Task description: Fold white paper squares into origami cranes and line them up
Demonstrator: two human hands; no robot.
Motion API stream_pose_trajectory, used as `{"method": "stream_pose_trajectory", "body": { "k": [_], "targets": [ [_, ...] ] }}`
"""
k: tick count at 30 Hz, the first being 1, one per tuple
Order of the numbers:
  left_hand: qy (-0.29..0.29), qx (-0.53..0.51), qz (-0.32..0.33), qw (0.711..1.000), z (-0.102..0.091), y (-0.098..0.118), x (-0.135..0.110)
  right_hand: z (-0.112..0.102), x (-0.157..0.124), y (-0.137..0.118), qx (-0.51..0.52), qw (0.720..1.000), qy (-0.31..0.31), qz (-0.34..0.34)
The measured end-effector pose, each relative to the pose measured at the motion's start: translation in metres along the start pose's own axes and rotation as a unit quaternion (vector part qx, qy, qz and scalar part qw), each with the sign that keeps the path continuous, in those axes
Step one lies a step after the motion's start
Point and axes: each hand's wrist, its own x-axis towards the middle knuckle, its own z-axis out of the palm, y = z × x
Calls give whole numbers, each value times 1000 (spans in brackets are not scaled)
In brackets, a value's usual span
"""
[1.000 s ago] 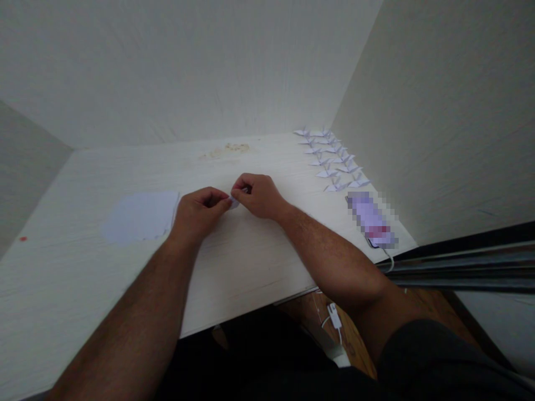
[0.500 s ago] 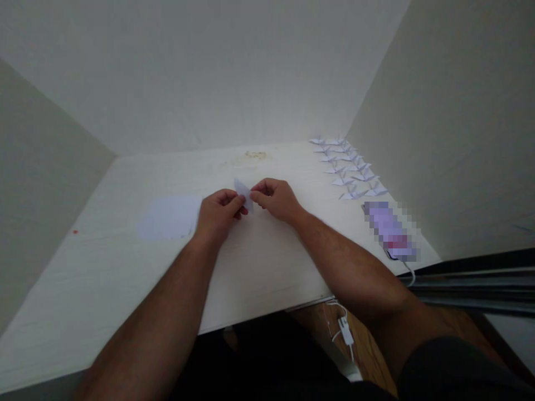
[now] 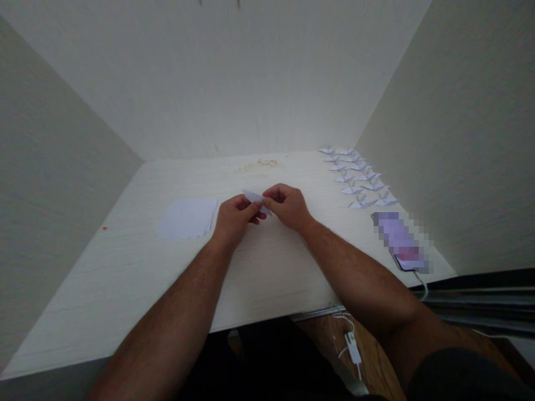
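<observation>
A small folded piece of white paper [image 3: 253, 195] is held between my two hands above the middle of the white table. My left hand [image 3: 236, 216] pinches its lower part between thumb and fingers. From the other side my right hand [image 3: 288, 205] grips its right edge with thumb and forefinger. The fingers hide part of the folds. Left of my left hand lies a stack of white paper sheets [image 3: 186, 218]. Several folded paper cranes [image 3: 355, 181] stand in two rows at the back right.
A phone [image 3: 399, 239] with a blurred screen lies near the right edge, its white cable [image 3: 424, 287] hanging off. Walls enclose the table [image 3: 267, 278] at the back and sides. A small red spot [image 3: 105, 228] is at the left. Below is a white power strip [image 3: 353, 346].
The folded paper has turned from steeply upright to a flatter slant, still in both hands. The whole view has shifted slightly, so the things on the table appear further right.
</observation>
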Motion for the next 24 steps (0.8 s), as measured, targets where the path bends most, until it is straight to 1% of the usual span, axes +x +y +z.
{"method": "stream_pose_trajectory", "body": {
  "k": [2,4,11,15,17,20,24],
  "targets": [
    [18,-4,3,1000,0,0,0,2,-2,-2,15,999,26,-13],
    [32,-5,8,999,0,-1,1,4,-4,-3,-2,999,42,-31],
    [51,3,36,998,1,-1,1,5,-5,2,-102,988,60,-98],
    [52,10,34,998,2,0,-1,4,-6,1,-146,974,69,-161],
    [56,13,29,998,2,0,-1,4,-7,-1,-160,969,63,-177],
    [54,16,30,998,2,1,-2,4,-7,-4,-143,975,55,-163],
    [33,35,33,998,3,4,-4,1,-4,-4,-90,992,23,-85]
  ]
}}
